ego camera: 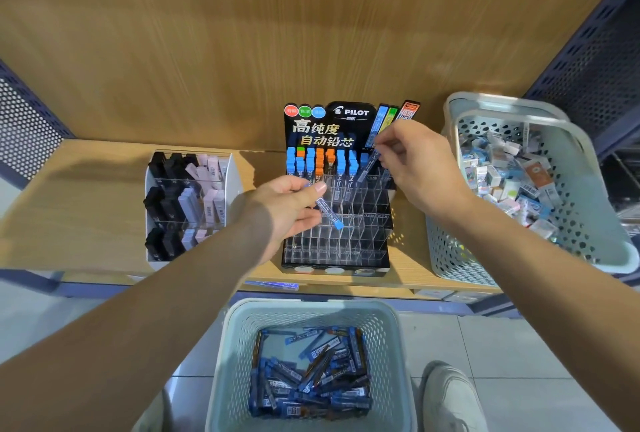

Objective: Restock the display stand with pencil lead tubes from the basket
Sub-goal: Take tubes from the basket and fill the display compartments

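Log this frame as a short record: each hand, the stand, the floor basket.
display stand: back rows hold tubes, front rows empty
left hand: grips a blue-capped tube above the middle rows
right hand: pinches a second tube, tilted, at the back rows' right end
basket: on the floor, many tubes inside
status: restocking unfinished

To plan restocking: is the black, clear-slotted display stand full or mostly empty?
Mostly empty: only the back rows of the black, clear-slotted display stand hold blue- and orange-capped tubes; front slots hold nothing.
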